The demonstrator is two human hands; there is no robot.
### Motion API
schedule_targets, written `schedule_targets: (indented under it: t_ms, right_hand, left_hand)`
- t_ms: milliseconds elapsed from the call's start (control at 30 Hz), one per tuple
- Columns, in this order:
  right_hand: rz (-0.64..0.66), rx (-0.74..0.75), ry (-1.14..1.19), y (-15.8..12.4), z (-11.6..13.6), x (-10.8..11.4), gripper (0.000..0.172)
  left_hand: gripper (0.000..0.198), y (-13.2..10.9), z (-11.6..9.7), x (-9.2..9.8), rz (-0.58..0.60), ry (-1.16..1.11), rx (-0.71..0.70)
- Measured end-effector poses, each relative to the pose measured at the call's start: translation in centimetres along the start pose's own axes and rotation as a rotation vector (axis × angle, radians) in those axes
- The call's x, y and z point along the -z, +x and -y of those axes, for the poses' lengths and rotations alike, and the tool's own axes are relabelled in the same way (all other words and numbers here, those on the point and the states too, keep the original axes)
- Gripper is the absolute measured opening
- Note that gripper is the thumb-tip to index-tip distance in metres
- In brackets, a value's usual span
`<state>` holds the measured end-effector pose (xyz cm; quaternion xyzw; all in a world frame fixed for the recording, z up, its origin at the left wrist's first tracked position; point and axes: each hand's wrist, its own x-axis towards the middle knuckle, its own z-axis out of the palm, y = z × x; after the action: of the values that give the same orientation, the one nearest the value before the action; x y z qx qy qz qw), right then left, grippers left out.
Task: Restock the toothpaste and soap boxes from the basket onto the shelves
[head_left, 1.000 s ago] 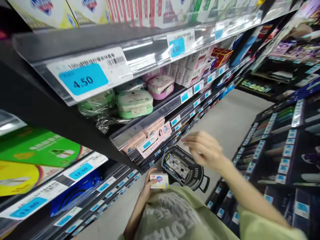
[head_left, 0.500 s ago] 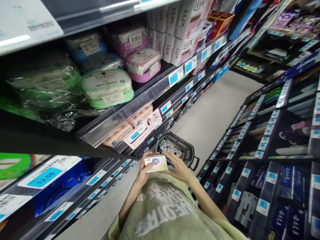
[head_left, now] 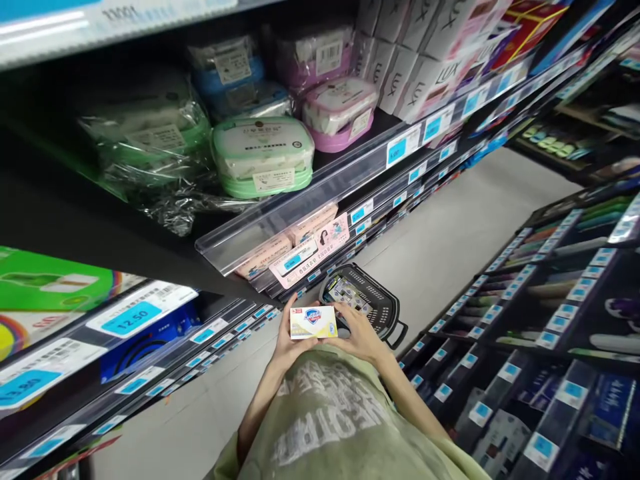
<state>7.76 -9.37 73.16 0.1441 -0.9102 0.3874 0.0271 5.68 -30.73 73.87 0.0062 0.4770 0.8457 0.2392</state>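
My left hand (head_left: 286, 343) and my right hand (head_left: 359, 335) hold a small white and yellow soap box (head_left: 314, 323) between them, in front of the green shirt. The box's broad face, with a blue and red shield logo, is turned up toward me. The left fingers wrap the box's left end and lower edge. The right fingers close on its right end. Just beyond the right hand is a dark shopping basket (head_left: 385, 310) with printed packages (head_left: 347, 293) inside; its near side is partly hidden by the hand.
On the left, a shelf edge (head_left: 345, 163) bears lidded green soap dishes (head_left: 263, 157), pink ones (head_left: 340, 110) and stacked LUX boxes (head_left: 417, 83). Pink boxes (head_left: 265, 257) sit below. Price labels (head_left: 133, 317) line the shelves. Another shelf row (head_left: 545, 293) flanks the pale aisle floor (head_left: 450, 207).
The view has swung, so the shelves sit further right in the picture. My left thumb has moved off the box's front, and the box lies more level with its logo uncovered.
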Motion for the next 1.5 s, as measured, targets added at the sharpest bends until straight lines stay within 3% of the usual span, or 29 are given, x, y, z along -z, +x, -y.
schedule_targets:
  t_ms: [233, 367, 500, 667, 733, 867, 1067, 1500]
  right_hand:
    - [0.033, 0.021, 0.048, 0.0, 0.2, 1.0, 0.076]
    - [-0.021, -0.102, 0.119, 0.1, 0.7, 0.3, 0.067]
    - [-0.119, -0.211, 0.479, 0.7, 1.8, -1.0, 0.055]
    - [0.002, -0.251, 0.897, 1.4, 2.6, -1.4, 0.082]
    - [0.059, -0.288, 1.012, 1.5, 2.7, -1.5, 0.085]
    - [0.099, -0.433, 1.318, 1.3, 2.9, -2.7, 0.080]
    - [0.025, -0.604, 1.591, 0.7, 3.7, -4.0, 0.076]
    - [0.007, -0.611, 1.495, 0.2, 2.8, -4.4, 0.080]
  left_hand:
    - [0.113, 0.8, -0.3, 0.0, 0.001, 0.077, -0.074]
    - [0.085, 1.5, -0.7, -0.1, -0.046, 0.293, -0.226]
    - [0.060, 2.0, -1.6, -0.2, -0.065, 0.630, -0.379]
    - [0.067, 1.9, -2.7, -0.4, 0.065, 0.992, -0.583]
    - [0.073, 1.7, -2.8, -0.7, 0.080, 1.054, -0.617]
    - [0.085, 1.1, -2.4, -1.3, 0.048, 1.077, -0.632]
    - [0.080, 0.7, -1.8, -1.9, 0.002, 1.089, -0.623]
    - [0.074, 0.9, -1.9, -2.0, 0.029, 1.062, -0.606]
